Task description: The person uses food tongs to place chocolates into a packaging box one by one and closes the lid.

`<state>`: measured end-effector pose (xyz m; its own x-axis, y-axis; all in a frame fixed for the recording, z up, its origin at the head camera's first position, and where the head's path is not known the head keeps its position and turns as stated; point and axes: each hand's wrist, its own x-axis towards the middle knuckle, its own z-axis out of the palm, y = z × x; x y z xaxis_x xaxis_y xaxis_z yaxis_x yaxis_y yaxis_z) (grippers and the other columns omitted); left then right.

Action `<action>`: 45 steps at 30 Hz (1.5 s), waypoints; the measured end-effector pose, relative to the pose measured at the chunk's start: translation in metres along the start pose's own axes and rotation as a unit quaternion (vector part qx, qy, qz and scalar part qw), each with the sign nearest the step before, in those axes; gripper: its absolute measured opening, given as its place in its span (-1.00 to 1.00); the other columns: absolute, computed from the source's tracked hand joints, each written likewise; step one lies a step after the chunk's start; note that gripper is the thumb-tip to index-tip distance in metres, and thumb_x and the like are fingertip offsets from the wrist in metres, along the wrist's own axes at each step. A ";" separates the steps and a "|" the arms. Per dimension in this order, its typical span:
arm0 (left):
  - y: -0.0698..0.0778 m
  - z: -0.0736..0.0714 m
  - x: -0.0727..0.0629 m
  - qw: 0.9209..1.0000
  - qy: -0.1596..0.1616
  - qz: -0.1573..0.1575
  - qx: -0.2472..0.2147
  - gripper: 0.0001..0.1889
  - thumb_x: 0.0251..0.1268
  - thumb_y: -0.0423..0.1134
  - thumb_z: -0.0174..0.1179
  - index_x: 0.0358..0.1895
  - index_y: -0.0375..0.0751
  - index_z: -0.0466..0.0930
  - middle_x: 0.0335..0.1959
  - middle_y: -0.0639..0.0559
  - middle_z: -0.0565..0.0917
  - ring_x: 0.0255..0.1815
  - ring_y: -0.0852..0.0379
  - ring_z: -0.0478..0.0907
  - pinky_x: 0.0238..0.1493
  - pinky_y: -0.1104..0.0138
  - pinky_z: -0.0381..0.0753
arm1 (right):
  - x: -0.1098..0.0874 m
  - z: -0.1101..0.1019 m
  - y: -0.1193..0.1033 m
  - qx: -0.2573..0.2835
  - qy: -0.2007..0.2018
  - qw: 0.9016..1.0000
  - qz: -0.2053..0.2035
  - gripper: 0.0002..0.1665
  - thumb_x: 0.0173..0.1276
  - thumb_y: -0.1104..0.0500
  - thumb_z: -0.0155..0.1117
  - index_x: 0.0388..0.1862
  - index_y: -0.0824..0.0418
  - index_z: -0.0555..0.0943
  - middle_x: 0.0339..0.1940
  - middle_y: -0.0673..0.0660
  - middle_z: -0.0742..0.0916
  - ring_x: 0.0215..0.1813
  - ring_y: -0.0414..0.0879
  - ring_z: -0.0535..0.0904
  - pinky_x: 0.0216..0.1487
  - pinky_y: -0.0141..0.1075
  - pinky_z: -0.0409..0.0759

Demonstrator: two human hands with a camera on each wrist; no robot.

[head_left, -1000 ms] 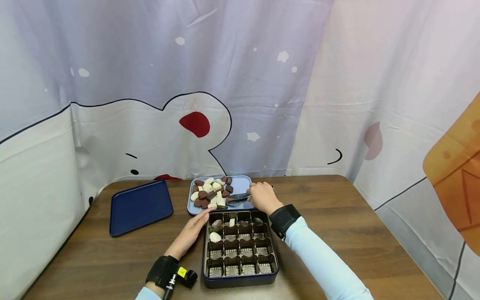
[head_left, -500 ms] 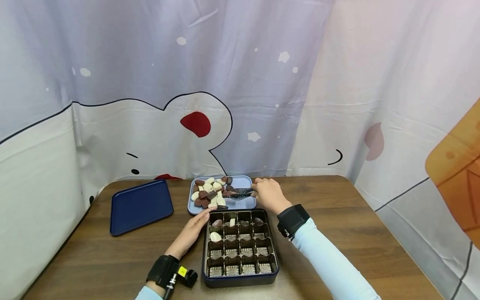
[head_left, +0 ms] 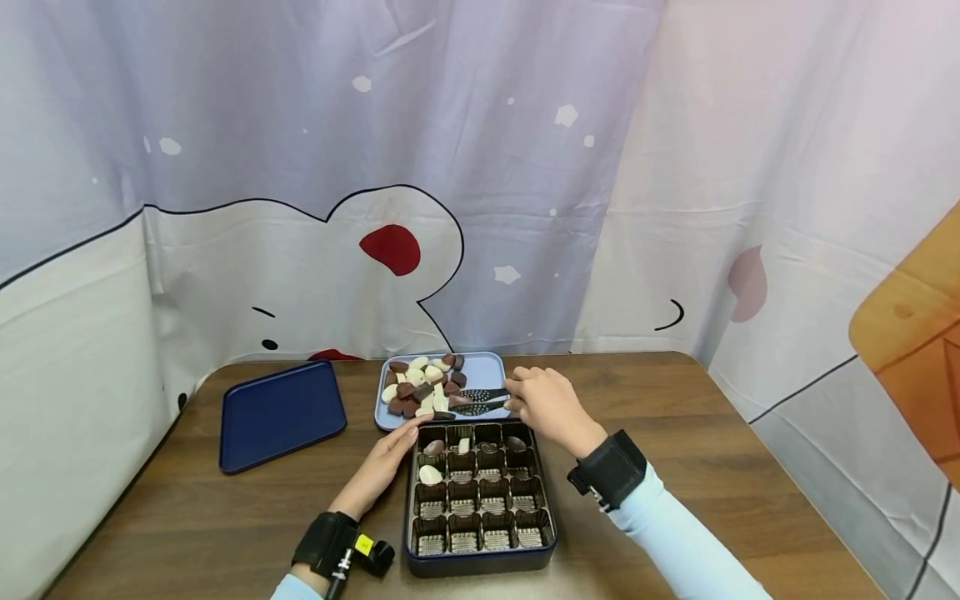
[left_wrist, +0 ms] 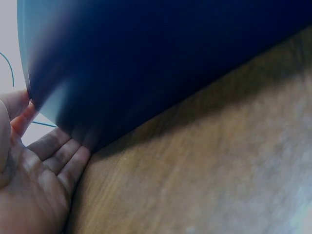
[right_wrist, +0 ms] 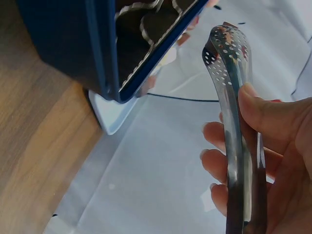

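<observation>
My right hand [head_left: 551, 408] grips metal tongs [head_left: 480, 408] with perforated ends, thumb on one side and curled fingers on the other in the right wrist view [right_wrist: 229, 97]. In the head view the two tong arms stand apart over the light blue tray [head_left: 487, 367], their tips beside a brown chocolate-like piece [head_left: 456, 402]. My left hand [head_left: 386, 458] rests with fairly straight fingers against the far left corner of a dark blue box [head_left: 480, 565]. The left wrist view has those fingertips [left_wrist: 73, 161] on the box's side [left_wrist: 146, 58].
White and brown chocolate-like pieces [head_left: 420, 387] crowd the light blue tray's left half. A divided insert [head_left: 462, 504] fills the box, with several pieces in its far compartments and a white one in the second row. A dark blue tray [head_left: 283, 417] lies left on the wooden table [head_left: 675, 467].
My right hand has shifted right and slightly nearer. The tong arms came together half a second ago and now stand apart again, lower over the tray. The left hand stays put.
</observation>
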<state>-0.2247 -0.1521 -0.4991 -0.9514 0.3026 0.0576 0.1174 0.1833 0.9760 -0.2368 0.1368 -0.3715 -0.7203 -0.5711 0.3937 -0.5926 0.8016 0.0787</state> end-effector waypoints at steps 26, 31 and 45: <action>0.001 -0.001 -0.001 1.000 -0.005 0.000 0.001 -0.50 0.75 -0.02 -0.17 0.59 -0.03 0.33 0.67 -0.18 0.19 0.72 -0.24 -0.04 0.66 -0.27 -0.06 | -0.035 -0.025 -0.020 0.034 -0.065 0.996 -0.049 -0.77 0.29 0.14 0.51 -0.10 0.17 0.84 -0.38 -0.05 0.61 -0.38 -0.16 0.51 -0.31 -0.38 0.39; 0.001 -0.001 -0.001 1.000 -0.005 0.001 -0.001 -0.50 0.75 -0.02 -0.17 0.59 -0.03 0.33 0.68 -0.17 0.18 0.73 -0.23 -0.04 0.66 -0.28 -0.07 | -0.036 -0.025 -0.019 0.046 -0.074 0.995 -0.042 -0.73 0.29 0.13 0.51 -0.06 0.20 0.83 -0.40 -0.05 0.59 -0.42 -0.20 0.47 -0.30 -0.37 0.39; 0.004 -0.001 -0.002 1.000 -0.007 0.001 -0.007 -0.49 0.75 -0.03 -0.16 0.58 -0.07 0.33 0.67 -0.20 0.18 0.72 -0.24 -0.04 0.66 -0.27 -0.08 | -0.034 -0.026 -0.017 0.043 -0.069 0.996 -0.031 -0.73 0.31 0.12 0.50 -0.05 0.20 0.83 -0.41 -0.05 0.57 -0.42 -0.16 0.53 -0.31 -0.34 0.44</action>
<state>-0.2223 -0.1533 -0.4948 -0.9469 0.3167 0.0565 0.1149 0.1690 0.9789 -0.1926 0.1468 -0.3624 -0.7198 -0.6433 0.2609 -0.6626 0.7487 0.0183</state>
